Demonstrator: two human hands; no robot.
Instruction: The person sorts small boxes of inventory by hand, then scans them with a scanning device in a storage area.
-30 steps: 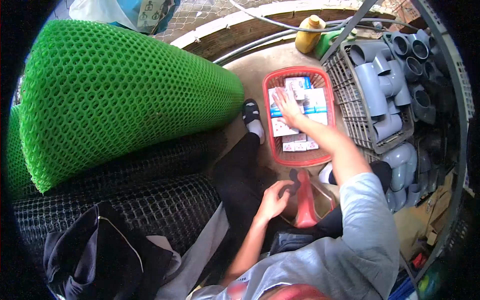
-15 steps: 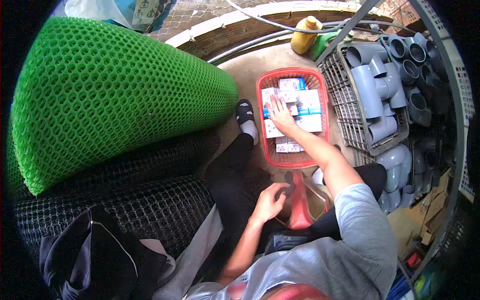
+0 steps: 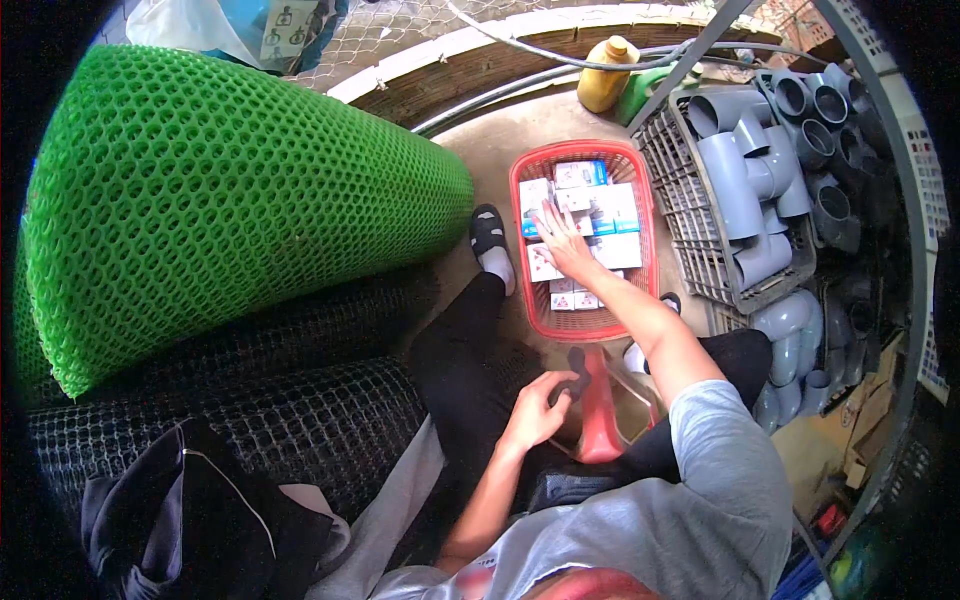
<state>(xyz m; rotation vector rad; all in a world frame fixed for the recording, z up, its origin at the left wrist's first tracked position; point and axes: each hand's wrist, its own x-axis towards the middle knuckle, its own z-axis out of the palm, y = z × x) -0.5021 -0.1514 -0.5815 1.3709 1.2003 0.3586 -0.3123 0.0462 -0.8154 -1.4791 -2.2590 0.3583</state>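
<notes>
In the red plastic basket (image 3: pixel 654 290) lie several small white-and-blue cardboard boxes (image 3: pixel 612 248), packed side by side. My right hand (image 3: pixel 566 248) reaches over the basket and rests on the boxes at its left half, fingers stretched out and spread. Closer to my body, my left hand (image 3: pixel 537 408) is curled at a dark grey, handle-like piece (image 3: pixel 578 372). That piece stands beside a red plastic object (image 3: pixel 598 420) between my legs, whose kind I cannot make out. Part of the left hand's grip is hidden.
A large roll of green plastic mesh (image 3: pixel 250 200) lies to the left, above a black mesh roll (image 3: pixel 230 440). On the right stands a grey crate (image 3: pixel 690 240) of grey pipe fittings (image 3: pixel 735 185). A yellow jug (image 3: pixel 606 80) is behind the basket. Dark clothing (image 3: pixel 190 510) lies lower left.
The right hand has shifted very slightly over the boxes, its fingers still spread. The left hand stays almost where it was. The whole view has moved a little.
</notes>
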